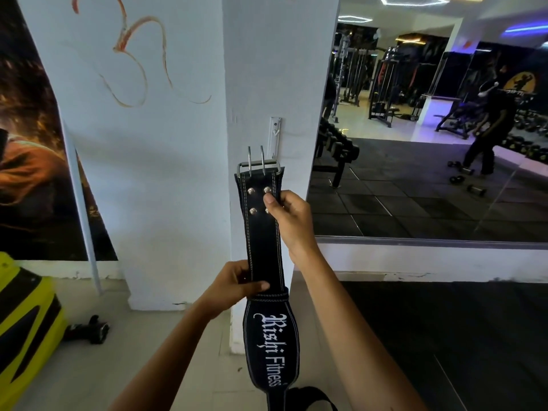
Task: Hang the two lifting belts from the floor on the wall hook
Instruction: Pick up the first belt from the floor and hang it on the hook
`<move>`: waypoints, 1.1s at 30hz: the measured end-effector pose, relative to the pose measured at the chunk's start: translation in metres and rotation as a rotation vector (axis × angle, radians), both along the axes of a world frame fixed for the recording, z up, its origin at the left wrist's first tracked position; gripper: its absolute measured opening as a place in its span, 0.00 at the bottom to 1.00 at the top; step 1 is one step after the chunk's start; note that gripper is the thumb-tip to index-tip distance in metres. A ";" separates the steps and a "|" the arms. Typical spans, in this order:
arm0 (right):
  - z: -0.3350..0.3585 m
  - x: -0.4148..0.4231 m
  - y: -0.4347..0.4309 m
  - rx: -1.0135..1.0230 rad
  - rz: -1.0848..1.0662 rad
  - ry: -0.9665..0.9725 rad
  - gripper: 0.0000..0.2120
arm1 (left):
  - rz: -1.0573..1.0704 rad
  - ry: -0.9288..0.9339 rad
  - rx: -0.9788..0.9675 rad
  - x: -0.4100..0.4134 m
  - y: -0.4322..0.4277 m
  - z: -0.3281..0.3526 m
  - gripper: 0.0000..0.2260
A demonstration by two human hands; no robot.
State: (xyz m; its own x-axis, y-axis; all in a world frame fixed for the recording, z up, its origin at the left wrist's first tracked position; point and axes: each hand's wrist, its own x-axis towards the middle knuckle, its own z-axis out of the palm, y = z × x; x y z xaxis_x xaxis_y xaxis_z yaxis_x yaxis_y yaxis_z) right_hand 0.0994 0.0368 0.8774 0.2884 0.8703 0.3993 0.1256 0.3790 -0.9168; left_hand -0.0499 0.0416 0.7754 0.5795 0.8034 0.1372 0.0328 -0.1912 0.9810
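**Belt held up in front of the pillar hook, both hands on it**

So the person has a black lifting belt (264, 232) held up vertically in front of a white pillar (281, 69), buckle end up. The right hand (292, 223) pinches the belt's right edge just below the buckle, thumb pressed on the front right by the four silver rivets (251, 190). The left hand (234, 281) grips lower down, thumb laid across the front of the strap just above the stitched loop, fingers wrapped behind. Both hands are closed on the belt, not spread.

The metal buckle (259, 166) sits at the top with its two prongs pointing straight up. The white wall hook (275, 137) is mounted on the pillar just above and slightly right of the buckle; the buckle is close below it, but whether it touches can't be told from this angle.

Below the left hand the belt widens into the back pad, printed with "Rishi Fitness" in white, and hangs down between the forearms. At the bottom edge a bit of black strap (311, 396) curls out, and it's hard to say whether that's the same belt's tail or a second belt.

Around it: a big mirror (430, 143) to the right showing gym gear and dumbbells, a mural on the left wall, something yellow and black (26, 321) at lower left, and a small dark object (89, 327) on the floor beside it.
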 end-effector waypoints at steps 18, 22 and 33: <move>-0.007 -0.001 -0.009 -0.015 -0.046 0.106 0.08 | 0.055 -0.196 -0.135 0.004 0.002 0.013 0.12; -0.021 -0.004 -0.009 -0.074 -0.002 0.102 0.07 | 0.127 -0.115 -0.112 -0.001 0.000 -0.005 0.11; -0.016 -0.015 0.012 -0.044 -0.061 0.055 0.12 | 0.300 -0.402 0.060 0.006 0.056 0.096 0.22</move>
State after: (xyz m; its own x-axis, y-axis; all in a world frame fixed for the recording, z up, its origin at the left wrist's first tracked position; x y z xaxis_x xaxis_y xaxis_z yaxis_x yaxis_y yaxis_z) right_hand 0.0842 0.0492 0.8615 0.3616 0.8670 0.3429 0.0960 0.3313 -0.9386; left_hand -0.0442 0.0974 0.8711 0.2163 0.9101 0.3534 -0.2829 -0.2880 0.9149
